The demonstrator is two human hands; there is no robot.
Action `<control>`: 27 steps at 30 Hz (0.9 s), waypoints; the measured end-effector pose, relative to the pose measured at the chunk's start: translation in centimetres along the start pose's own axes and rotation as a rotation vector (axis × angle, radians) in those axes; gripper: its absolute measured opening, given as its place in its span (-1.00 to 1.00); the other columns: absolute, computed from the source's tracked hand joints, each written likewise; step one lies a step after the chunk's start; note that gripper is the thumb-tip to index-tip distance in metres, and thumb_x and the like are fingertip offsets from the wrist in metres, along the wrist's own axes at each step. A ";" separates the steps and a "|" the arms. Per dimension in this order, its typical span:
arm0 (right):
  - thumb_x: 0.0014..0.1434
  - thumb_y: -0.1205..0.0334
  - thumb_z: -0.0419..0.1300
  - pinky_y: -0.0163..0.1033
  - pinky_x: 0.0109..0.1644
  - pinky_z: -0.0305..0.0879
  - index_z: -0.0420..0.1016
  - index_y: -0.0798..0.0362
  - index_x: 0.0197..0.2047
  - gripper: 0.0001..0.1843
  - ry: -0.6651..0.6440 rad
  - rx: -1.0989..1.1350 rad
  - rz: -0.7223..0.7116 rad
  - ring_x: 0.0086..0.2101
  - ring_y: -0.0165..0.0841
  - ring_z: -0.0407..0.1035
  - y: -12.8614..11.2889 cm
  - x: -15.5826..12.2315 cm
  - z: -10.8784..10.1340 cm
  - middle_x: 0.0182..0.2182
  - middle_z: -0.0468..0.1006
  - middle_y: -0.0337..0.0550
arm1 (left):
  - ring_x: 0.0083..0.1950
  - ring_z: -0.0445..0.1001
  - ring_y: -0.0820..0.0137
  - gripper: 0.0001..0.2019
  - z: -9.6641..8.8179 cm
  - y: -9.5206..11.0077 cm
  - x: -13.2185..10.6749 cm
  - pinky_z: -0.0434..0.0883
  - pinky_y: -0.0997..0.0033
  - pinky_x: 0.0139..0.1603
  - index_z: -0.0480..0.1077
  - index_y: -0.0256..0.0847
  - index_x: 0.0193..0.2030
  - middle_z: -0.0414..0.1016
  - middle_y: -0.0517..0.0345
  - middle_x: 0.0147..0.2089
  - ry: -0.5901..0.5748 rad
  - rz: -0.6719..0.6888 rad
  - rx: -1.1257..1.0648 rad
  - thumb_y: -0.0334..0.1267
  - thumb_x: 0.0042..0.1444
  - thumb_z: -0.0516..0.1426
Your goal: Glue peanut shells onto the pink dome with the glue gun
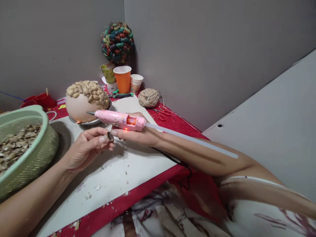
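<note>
Between the thumb and fingers of my left hand [87, 144], I pinch a small brownish shell [110, 136] with a dark hollow side showing. My right hand [138, 135] is wrapped round a pink hot glue gun [111, 118]; a red light glows on it and its fingers are partly hidden. A long pale glue stick [192, 139] sticks out of the gun's back, over my right forearm. The nozzle points left, in front of a pale round ball [79, 107]. Tan shells [86, 90] cover the ball's top and right side, and it rests in a metal bowl [92, 123].
A green basket [44, 131] of loose shells stands at left. Behind are an orange cup [122, 80], stacked paper cups [136, 84], pliers [123, 95], twine [148, 97], red-handled scissors [161, 114] and a multicoloured ball [118, 42]. Crumbs dot the white board [111, 174].
</note>
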State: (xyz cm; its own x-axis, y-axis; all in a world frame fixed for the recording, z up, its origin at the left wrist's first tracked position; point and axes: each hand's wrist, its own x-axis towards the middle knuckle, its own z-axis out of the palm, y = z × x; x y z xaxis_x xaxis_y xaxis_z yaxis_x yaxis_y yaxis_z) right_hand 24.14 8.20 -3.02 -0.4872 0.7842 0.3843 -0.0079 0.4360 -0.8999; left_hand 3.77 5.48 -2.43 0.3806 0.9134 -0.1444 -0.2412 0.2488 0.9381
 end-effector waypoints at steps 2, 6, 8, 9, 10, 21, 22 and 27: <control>0.19 0.16 0.28 -0.34 -0.39 0.19 0.35 0.10 -0.42 -0.75 0.001 0.029 -0.004 -0.47 -0.51 0.23 0.0 0.0 0.0 -0.50 0.36 -0.34 | -0.41 0.62 0.44 -0.76 0.0 -0.2 0.1 0.58 0.59 -0.32 0.65 -0.25 -0.35 0.64 0.12 -0.42 0.019 0.009 0.007 -0.23 -0.16 0.50; 0.19 0.18 0.27 -0.36 -0.41 0.18 0.32 0.08 -0.45 -0.73 0.011 0.037 -0.028 -0.49 -0.52 0.20 -0.2 0.0 -0.1 -0.53 0.33 -0.38 | -0.42 0.62 0.46 -0.75 0.0 -0.3 0.2 0.58 0.61 -0.31 0.66 -0.26 -0.35 0.64 0.13 -0.44 0.054 0.019 0.003 -0.24 -0.18 0.51; 0.20 0.17 0.26 -0.35 -0.43 0.20 0.34 0.08 -0.45 -0.74 0.012 0.029 0.026 -0.50 -0.51 0.24 -0.2 0.0 0.0 -0.55 0.36 -0.36 | -0.43 0.62 0.45 -0.74 0.1 -0.3 0.1 0.59 0.61 -0.31 0.66 -0.26 -0.35 0.65 0.13 -0.44 0.061 0.016 -0.003 -0.24 -0.20 0.51; 0.20 0.16 0.26 -0.35 -0.44 0.20 0.35 0.08 -0.47 -0.73 0.009 0.031 0.058 -0.51 -0.50 0.25 -0.1 0.0 0.0 -0.57 0.37 -0.36 | -0.43 0.62 0.45 -0.74 0.1 -0.2 0.0 0.59 0.61 -0.31 0.66 -0.26 -0.35 0.65 0.12 -0.44 0.062 0.015 -0.007 -0.24 -0.20 0.51; 0.20 0.15 0.25 -0.35 -0.44 0.22 0.36 0.09 -0.47 -0.72 0.002 0.043 0.085 -0.52 -0.50 0.27 -0.1 0.0 0.1 -0.58 0.37 -0.35 | -0.44 0.62 0.46 -0.74 0.1 -0.2 0.0 0.58 0.61 -0.32 0.65 -0.26 -0.35 0.65 0.12 -0.43 0.063 0.015 -0.012 -0.24 -0.20 0.51; 0.18 0.06 0.32 -0.38 -0.47 0.29 0.57 0.13 -0.18 -0.71 0.052 0.132 0.074 -0.56 -0.50 0.30 -0.9 0.0 -0.5 -0.59 0.42 -0.36 | -0.39 0.60 0.46 -0.68 -0.6 1.3 0.4 0.59 0.58 -0.34 0.62 -0.29 -0.34 0.66 0.15 -0.39 0.196 0.104 -0.069 -0.24 -0.24 0.52; 0.18 0.04 0.32 -0.37 -0.45 0.30 0.58 0.11 -0.08 -0.66 0.022 0.090 0.063 -0.54 -0.48 0.31 -1.1 0.0 -0.8 -0.59 0.43 -0.36 | -0.39 0.61 0.44 -0.68 -0.8 1.4 0.4 0.59 0.58 -0.34 0.62 -0.29 -0.34 0.66 0.15 -0.39 0.203 0.112 -0.071 -0.24 -0.25 0.52; 0.23 0.04 0.27 -0.19 -0.04 0.46 0.58 -0.03 0.04 -0.65 -0.060 -0.027 -0.167 -0.12 -0.26 0.50 -1.7 0.3 -1.9 -0.21 0.63 -0.14 | -0.38 0.62 0.43 -0.71 -1.1 2.2 0.1 0.59 0.56 -0.31 0.62 -0.29 -0.35 0.65 0.13 -0.40 0.208 0.172 -0.067 -0.28 -0.23 0.51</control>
State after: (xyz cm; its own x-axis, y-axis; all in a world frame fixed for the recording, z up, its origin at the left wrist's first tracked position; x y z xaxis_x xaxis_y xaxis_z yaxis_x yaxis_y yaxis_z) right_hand 25.67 8.52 -1.03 -0.5320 0.6727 0.5144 -0.0703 0.5703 -0.8184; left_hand 2.32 6.48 -0.71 0.1392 0.9889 -0.0526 -0.3478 0.0985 0.9324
